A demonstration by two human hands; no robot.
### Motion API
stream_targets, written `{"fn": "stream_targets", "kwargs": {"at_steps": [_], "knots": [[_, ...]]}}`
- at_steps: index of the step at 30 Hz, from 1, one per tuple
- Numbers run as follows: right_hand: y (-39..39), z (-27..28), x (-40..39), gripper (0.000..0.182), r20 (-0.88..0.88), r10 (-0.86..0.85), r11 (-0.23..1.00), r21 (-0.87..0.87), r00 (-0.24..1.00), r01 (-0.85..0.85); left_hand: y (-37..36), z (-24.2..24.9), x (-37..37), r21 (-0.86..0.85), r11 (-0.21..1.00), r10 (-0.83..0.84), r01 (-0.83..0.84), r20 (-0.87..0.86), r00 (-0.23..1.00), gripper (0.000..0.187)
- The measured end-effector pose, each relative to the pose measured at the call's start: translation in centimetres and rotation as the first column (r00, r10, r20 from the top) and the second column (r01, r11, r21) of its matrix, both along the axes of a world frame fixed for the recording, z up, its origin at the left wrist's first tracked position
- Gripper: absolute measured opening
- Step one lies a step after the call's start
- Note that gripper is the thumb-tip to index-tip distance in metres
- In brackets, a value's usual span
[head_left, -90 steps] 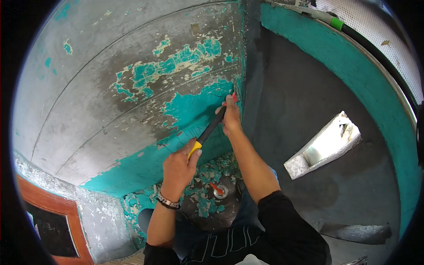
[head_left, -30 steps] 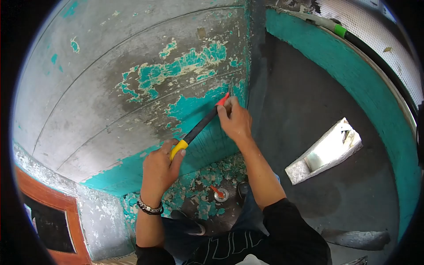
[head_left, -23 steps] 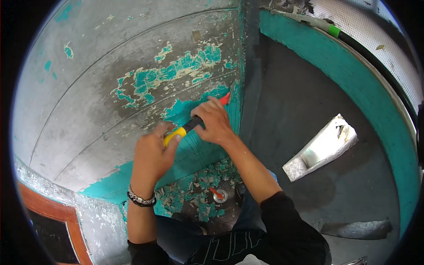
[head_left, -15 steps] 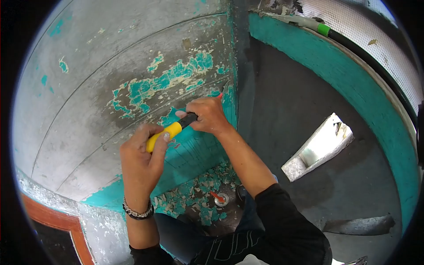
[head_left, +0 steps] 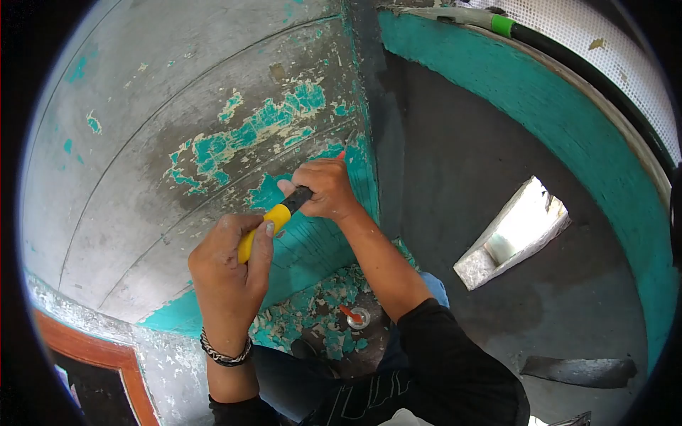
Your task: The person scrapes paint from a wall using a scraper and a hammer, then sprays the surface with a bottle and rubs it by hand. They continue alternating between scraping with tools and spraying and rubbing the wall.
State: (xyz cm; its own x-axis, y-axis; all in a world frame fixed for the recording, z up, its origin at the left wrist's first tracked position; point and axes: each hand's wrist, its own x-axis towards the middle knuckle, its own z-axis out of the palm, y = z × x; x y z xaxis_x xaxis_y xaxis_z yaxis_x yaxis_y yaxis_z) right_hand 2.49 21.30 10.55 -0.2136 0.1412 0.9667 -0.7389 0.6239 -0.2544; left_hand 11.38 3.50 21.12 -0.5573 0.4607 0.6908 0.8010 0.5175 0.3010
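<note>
My left hand [head_left: 229,263] grips the yellow end of a scraper [head_left: 273,218] with a black shaft and a red head. My right hand [head_left: 323,189] is closed round the shaft near the head, which it mostly hides; only a red tip shows above the knuckles. The head rests against a grey wall [head_left: 177,142] with peeling turquoise paint [head_left: 249,131], close to the inner corner. A metal bracelet sits on my left wrist.
Turquoise paint flakes [head_left: 320,312] litter the floor below, around a small round tin with a red piece [head_left: 353,317]. A dark side wall with a bright slot opening [head_left: 515,231] stands at the right. A green-tipped hose [head_left: 511,27] runs along the top ledge.
Both hands and the scraper have shifted left and slightly down along the wall. My right hand slid down the shaft from the red head and now covers it.
</note>
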Motion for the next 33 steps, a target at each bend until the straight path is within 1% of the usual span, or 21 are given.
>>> {"fn": "stream_targets", "kwargs": {"at_steps": [2,4,6,8,9,10,12,14,16,18,19,20,22,23,25,26,27,28,30,31,33], "knots": [[-0.1,-0.2,-0.1,0.033,-0.011,-0.014,1.0,0.001,1.0,0.014,-0.2,0.0,0.1,0.015,1.0,0.012,-0.012,0.014,1.0,0.011],[-0.1,0.2,0.1,0.033,-0.024,-0.029,1.0,-0.002,0.999,0.029,-0.3,0.0,0.2,0.006,1.0,-0.015,0.015,0.008,1.0,0.011],[0.1,0.4,0.1,0.035,-0.009,-0.076,0.997,0.028,0.997,0.076,-0.1,0.4,0.1,-0.009,1.0,0.0,0.0,0.005,1.0,0.01],[0.2,-0.4,-0.4,0.036,0.007,-0.092,0.996,0.0,0.996,0.092,0.1,0.4,-0.6,-0.02,1.0,0.016,-0.016,0.004,1.0,0.009],[0.2,-0.7,-0.6,0.037,0.022,-0.11,0.994,-0.021,0.994,0.11,0.0,0.0,-1.4,-0.018,1.0,0.021,-0.02,0.09,0.996,0.009],[0.2,-1.1,-0.6,0.037,0.021,-0.11,0.994,-0.026,0.994,0.111,0.1,-0.2,-1.8,-0.014,1.0,0.023,-0.021,0.174,0.984,0.01],[0.3,-1.1,-0.3,0.037,0.058,-0.1,0.995,-0.003,0.993,0.1,0.1,-0.3,-1.5,-0.009,1.0,0.024,-0.022,0.181,0.983,0.01],[0.2,-0.7,0.0,0.036,0.044,-0.082,0.997,-0.006,0.996,0.082,0.2,-0.2,-0.7,-0.002,1.0,0.03,-0.031,0.203,0.979,0.011],[0.2,-0.8,0.0,0.035,0.036,-0.062,0.998,-0.009,0.997,0.062,0.7,0.8,0.7,-0.007,1.0,0.031,-0.03,0.129,0.991,0.011],[0.3,-1.5,-0.6,0.034,0.023,-0.072,0.996,-0.057,0.997,0.073,0.6,0.1,-0.8,-0.03,0.999,0.029,-0.025,0.134,0.991,0.01],[0.3,-1.8,-0.9,0.034,0.011,-0.073,0.996,-0.057,0.997,0.074,0.5,-0.2,-1.6,-0.042,0.999,0.021,-0.016,0.127,0.992,0.01],[0.3,-2.4,-1.1,0.034,0.043,-0.086,0.996,-0.026,0.995,0.087,0.2,-0.6,-2.1,-0.041,0.999,0.017,-0.012,0.117,0.993,0.01],[0.2,-2.2,-0.9,0.034,0.079,-0.098,0.995,0.004,0.992,0.098,-0.5,-1.4,-2.3,0.002,0.999,0.037,-0.038,0.221,0.975,0.009],[0.1,-2.3,-0.8,0.034,0.079,-0.085,0.996,0.013,0.993,0.084,-0.8,-1.4,-2.0,0.003,0.999,0.042,-0.044,0.227,0.973,0.009],[0.1,-2.1,-0.7,0.034,0.088,-0.075,0.997,0.022,0.993,0.073,-0.8,-1.1,-1.3,0.038,0.999,0.001,-0.008,0.188,0.982,0.01],[0.2,-2.0,-0.8,0.034,0.065,-0.075,0.997,-0.009,0.995,0.076,-0.7,-1.2,-1.6,0.038,0.999,0.001,-0.009,0.195,0.981,0.01],[0.2,-1.9,-0.8,0.034,0.04,-0.075,0.996,-0.042,0.996,0.077,-0.5,-1.1,-2.2,0.005,1.0,0.022,-0.024,0.24,0.971,0.01],[0.1,-2.2,-0.9,0.034,0.035,-0.075,0.996,-0.039,0.997,0.076,-0.4,-1.0,-2.7,-0.024,0.999,0.041,-0.036,0.275,0.961,0.01],[0.1,-2.5,-1.0,0.034,0.095,-0.165,0.985,0.058,0.982,0.16,-1.0,-2.0,-3.2,0.008,1.0,0.021,-0.025,0.276,0.961,0.01],[0.1,-2.5,-0.8,0.034,0.093,-0.165,0.985,0.059,0.982,0.16,-1.3,-2.4,-3.1,0.036,0.999,0.015,-0.026,0.295,0.955,0.01],[0.0,-2.6,-0.5,0.034,0.146,-0.119,0.99,0.092,0.982,0.106,-1.6,-2.1,-2.6,0.058,0.998,0.017,-0.035,0.293,0.956,0.011]]}}
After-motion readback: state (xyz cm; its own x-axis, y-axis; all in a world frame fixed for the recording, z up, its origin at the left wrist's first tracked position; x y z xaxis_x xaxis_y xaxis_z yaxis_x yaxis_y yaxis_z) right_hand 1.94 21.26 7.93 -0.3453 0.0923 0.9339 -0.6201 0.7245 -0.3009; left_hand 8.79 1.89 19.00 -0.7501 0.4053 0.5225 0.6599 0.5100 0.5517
